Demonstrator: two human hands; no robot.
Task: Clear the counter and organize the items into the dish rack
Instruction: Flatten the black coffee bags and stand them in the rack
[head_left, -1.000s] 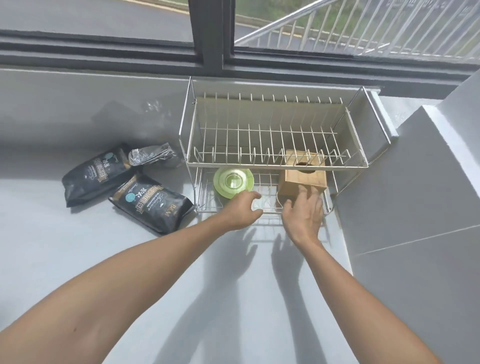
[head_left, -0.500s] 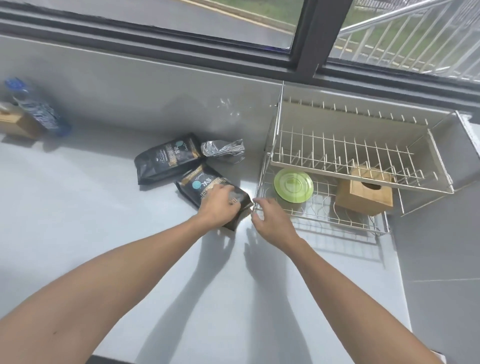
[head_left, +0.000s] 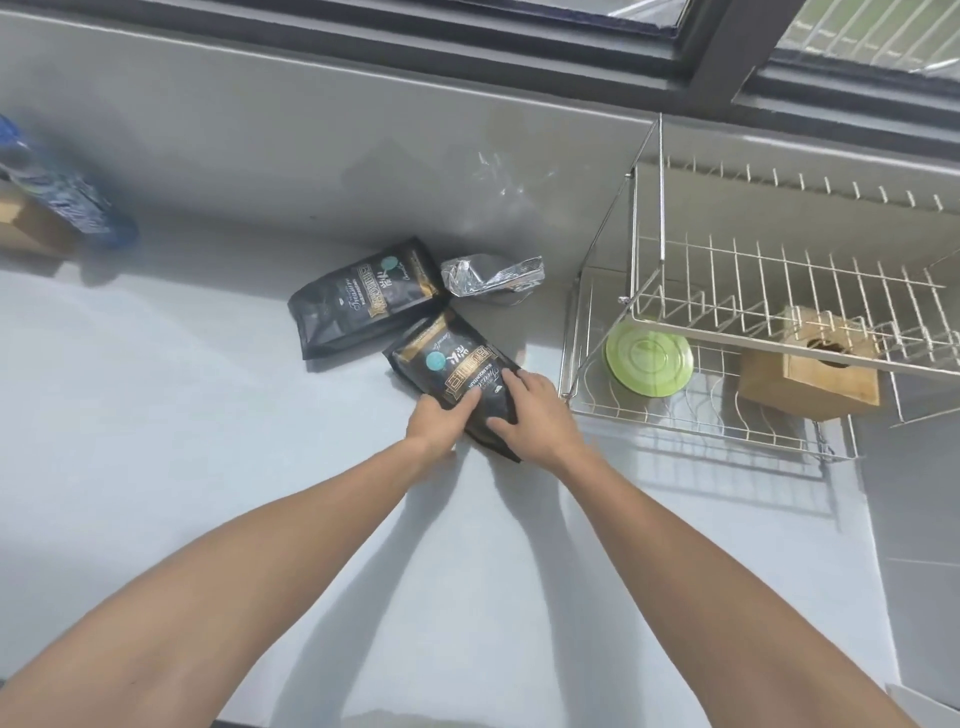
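Observation:
Two black coffee bags lie on the grey counter. My left hand (head_left: 441, 415) and my right hand (head_left: 530, 410) both grip the near end of the nearer black bag (head_left: 452, 364), which rests on the counter. The second black bag (head_left: 363, 296) lies behind it, with a crumpled silver foil pouch (head_left: 491, 275) to its right. At the right stands the two-tier wire dish rack (head_left: 649, 260). Its lower tier holds a green plate (head_left: 649, 358) and a wooden box (head_left: 810, 374) with a round hole on top. The upper tier holds nothing.
At the far left a blue-labelled plastic bottle (head_left: 57, 197) lies against a wooden block (head_left: 26, 228). A grey wall and a dark window frame run behind the counter. A tiled wall rises right of the rack.
My hands left the rack's lower tier and moved left to the nearer black bag. The right hand has joined the left on it. The view has swung left.

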